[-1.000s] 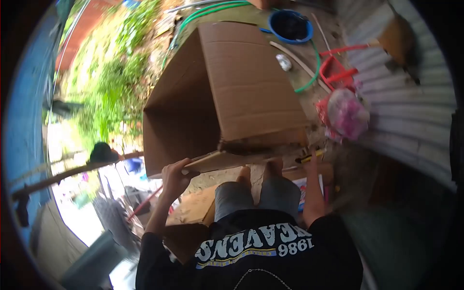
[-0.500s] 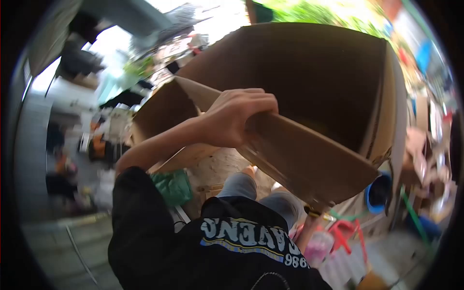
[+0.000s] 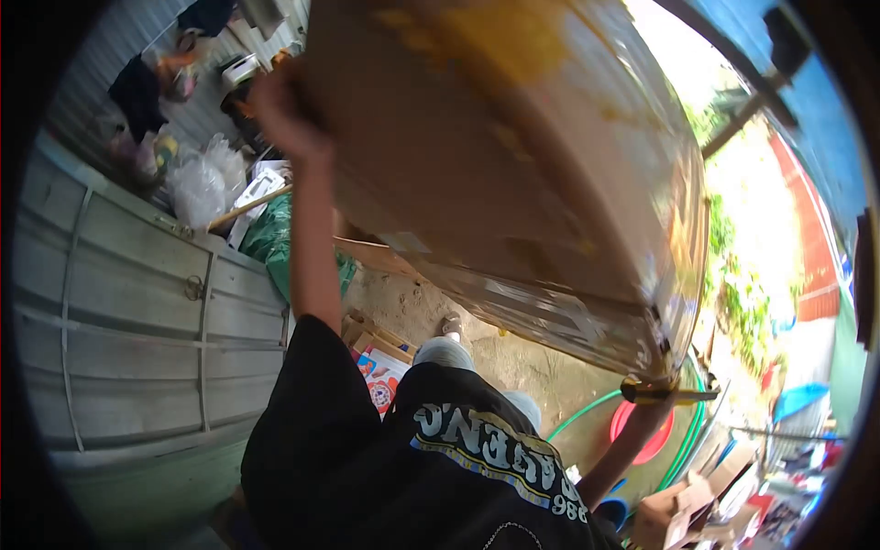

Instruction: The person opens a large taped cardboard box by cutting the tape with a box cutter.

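A large cardboard box, tilted and raised in front of me, has clear tape and yellow smears on its outside. My left hand is closed at the box's left edge, its fingers partly blurred and hidden. Under the box's lower right corner, my right hand is closed around a yellow-and-black tool whose exact kind I cannot make out. That tool lies right against the taped corner. Most of the right hand's fingers are hidden.
Left of me is a grey metal gate. A green bag and clear plastic bags lie beyond it. Below right are a red basin, a green hose and opened cartons. Flattened cardboard lies near my feet.
The box has turned over, so its taped outside now faces me instead of its open inside. My left hand has moved up and left; my right hand with the tool has come into clearer view.
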The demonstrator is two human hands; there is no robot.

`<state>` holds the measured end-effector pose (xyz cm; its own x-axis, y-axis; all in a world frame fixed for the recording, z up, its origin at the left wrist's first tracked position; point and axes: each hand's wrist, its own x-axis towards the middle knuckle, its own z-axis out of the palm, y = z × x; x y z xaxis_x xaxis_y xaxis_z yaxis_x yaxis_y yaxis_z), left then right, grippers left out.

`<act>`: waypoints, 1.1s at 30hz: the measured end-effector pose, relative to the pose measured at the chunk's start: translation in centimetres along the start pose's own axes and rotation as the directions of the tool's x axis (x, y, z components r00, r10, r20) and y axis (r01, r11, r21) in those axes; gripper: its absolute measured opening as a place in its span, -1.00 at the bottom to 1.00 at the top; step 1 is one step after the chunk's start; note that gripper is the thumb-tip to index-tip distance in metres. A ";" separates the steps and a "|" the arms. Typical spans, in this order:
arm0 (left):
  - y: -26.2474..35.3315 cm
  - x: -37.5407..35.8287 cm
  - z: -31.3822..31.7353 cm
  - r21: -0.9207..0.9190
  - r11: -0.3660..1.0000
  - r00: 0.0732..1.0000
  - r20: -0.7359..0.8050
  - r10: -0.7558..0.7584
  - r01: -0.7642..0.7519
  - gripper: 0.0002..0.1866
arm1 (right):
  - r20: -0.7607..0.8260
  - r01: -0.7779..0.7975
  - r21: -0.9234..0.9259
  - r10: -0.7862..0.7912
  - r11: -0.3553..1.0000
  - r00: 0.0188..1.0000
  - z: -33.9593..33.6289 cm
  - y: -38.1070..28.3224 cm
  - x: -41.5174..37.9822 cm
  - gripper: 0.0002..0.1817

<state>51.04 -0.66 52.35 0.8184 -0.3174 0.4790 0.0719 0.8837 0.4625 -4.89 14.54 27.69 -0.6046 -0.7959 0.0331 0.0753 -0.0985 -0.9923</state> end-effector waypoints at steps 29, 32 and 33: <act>4.3 7.6 -39.6 0.831 0.475 0.953 -0.297 -0.058 0.289 -0.46 | 0.693 -0.122 -0.203 0.231 0.971 0.683 43.0 0.9 2.8 -0.75; 3.1 6.2 -36.4 0.805 0.429 0.912 -0.369 -0.179 0.410 -0.45 | 0.663 -0.322 -0.208 0.375 0.924 0.648 43.8 4.5 5.0 -0.78; 2.1 5.9 -37.0 0.802 0.370 0.883 -0.432 -0.184 0.469 -0.46 | 0.682 -0.286 -0.197 0.340 0.938 0.647 43.8 5.8 5.6 -0.78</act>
<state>77.13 12.07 28.61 0.9556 -0.2944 0.0159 -0.0467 -0.0978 0.9941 26.90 -16.69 27.33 0.1756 -0.9560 -0.2348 0.0874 0.2527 -0.9636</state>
